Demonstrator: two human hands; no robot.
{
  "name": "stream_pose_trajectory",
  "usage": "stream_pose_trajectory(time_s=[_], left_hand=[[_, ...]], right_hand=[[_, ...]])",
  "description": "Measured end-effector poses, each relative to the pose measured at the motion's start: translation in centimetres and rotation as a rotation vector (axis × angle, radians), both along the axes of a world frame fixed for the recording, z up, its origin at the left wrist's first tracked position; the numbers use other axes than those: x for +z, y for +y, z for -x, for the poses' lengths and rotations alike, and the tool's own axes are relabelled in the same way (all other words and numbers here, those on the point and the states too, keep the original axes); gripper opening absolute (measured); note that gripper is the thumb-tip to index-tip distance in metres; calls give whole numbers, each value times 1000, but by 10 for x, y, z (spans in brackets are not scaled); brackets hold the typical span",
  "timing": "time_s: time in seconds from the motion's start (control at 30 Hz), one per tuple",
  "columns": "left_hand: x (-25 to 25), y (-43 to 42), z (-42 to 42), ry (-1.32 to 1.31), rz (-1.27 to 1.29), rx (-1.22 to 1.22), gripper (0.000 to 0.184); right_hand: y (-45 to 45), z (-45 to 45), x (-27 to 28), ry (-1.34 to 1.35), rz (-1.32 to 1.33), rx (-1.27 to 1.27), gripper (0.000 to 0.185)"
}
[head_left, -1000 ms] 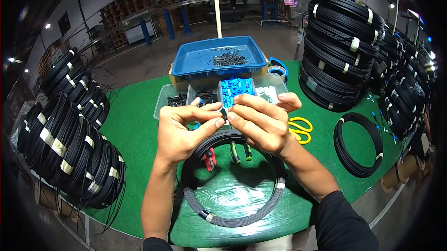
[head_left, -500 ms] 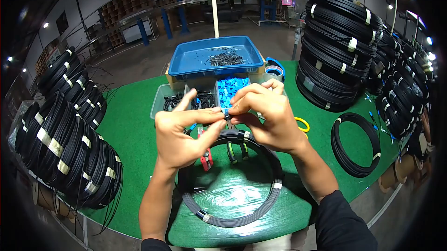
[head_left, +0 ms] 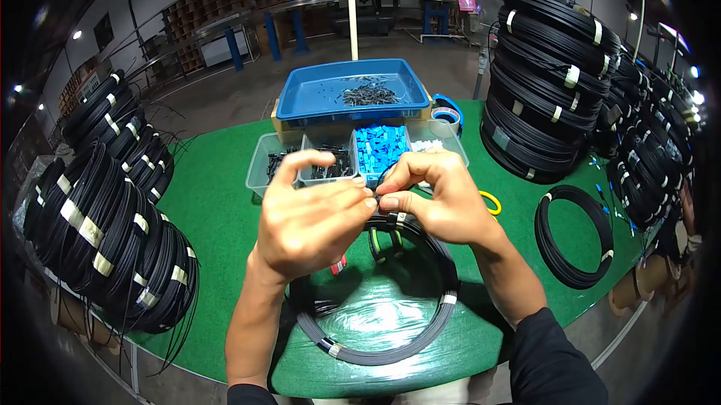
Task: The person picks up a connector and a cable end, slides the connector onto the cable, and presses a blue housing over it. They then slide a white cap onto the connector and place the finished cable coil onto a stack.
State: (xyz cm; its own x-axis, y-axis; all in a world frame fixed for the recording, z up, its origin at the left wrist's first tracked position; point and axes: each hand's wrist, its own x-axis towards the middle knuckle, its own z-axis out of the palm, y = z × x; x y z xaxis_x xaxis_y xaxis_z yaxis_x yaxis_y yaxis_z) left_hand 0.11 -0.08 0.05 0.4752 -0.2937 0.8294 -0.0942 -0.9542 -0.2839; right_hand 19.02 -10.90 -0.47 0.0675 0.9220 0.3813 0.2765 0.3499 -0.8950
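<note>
Fingertips of my left hand [head_left: 312, 217] and my right hand [head_left: 439, 198] meet above the back rim of a black cable coil [head_left: 375, 356]. Both are pinched round a small dark piece, mostly hidden; a thin black cable end shows by my right fingers. Inside the coil lie green-and-black tool handles [head_left: 386, 244] and a red tool [head_left: 339, 264], partly covered by my left hand. Just behind my hands are clear bins with black parts [head_left: 330, 161], blue connectors [head_left: 381, 148] and white pieces [head_left: 426, 146].
A blue tray [head_left: 300, 104] with dark scraps stands behind the bins, beside a tape roll [head_left: 448, 115]. Tall cable stacks stand at right [head_left: 544, 97] and left [head_left: 113, 247]. A single coil [head_left: 574, 236] and yellow scissor handles [head_left: 490, 202] lie at right.
My left hand has turned so its back faces up more and covers more of the red tool. My right fingers have curled inward, and a thin black cable end now shows beside them.
</note>
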Motion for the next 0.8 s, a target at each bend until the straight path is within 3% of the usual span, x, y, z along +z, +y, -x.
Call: stream_pose_trajectory(time_s=[0.07, 0.2, 0.27, 0.33, 0.37, 0.4, 0.47, 0.5, 0.53, 0.6, 0.63, 0.7, 0.73, 0.8], left_hand=[[2, 3, 1, 16, 288, -37, 12], [-8, 5, 3, 120, 1021, -201, 14], [-8, 1, 4, 138, 1306, -278, 12], [-15, 3, 0, 102, 1200, -291, 12], [-16, 4, -1, 77, 907, -221, 12], [-15, 7, -3, 54, 602, -159, 13], [-11, 13, -5, 44, 107, -41, 15], [-18, 15, -9, 14, 95, -46, 14], [-23, 17, -12, 13, 103, -51, 14], [-28, 24, -17, 23, 181, -86, 15], [-27, 27, -16, 29, 235, -111, 18], [-26, 29, -13, 58, 472, -141, 15], [-27, 30, -12, 64, 614, -173, 13], [-24, 23, -11, 59, 747, -219, 9]], right_hand=[[-6, 3, 3, -571, -454, -256, 14], [4, 10, -9, -958, -913, -522, 6], [5, 12, -12, -997, -1052, -568, 6], [9, 7, -17, -1006, -1105, -556, 7], [14, 6, -22, -925, -1037, -564, 10], [8, 10, -14, -840, -825, -522, 10], [16, 0, -20, -372, -315, -264, 6], [19, -2, -20, -185, -274, -157, 5], [18, -8, -20, -212, -194, -139, 5], [11, -8, -13, -577, -291, -264, 9], [10, -7, -10, -576, -287, -263, 9], [9, -3, -7, -768, -534, -325, 11], [12, -2, -9, -767, -535, -323, 11], [20, -3, -15, -1035, -939, -503, 8]])
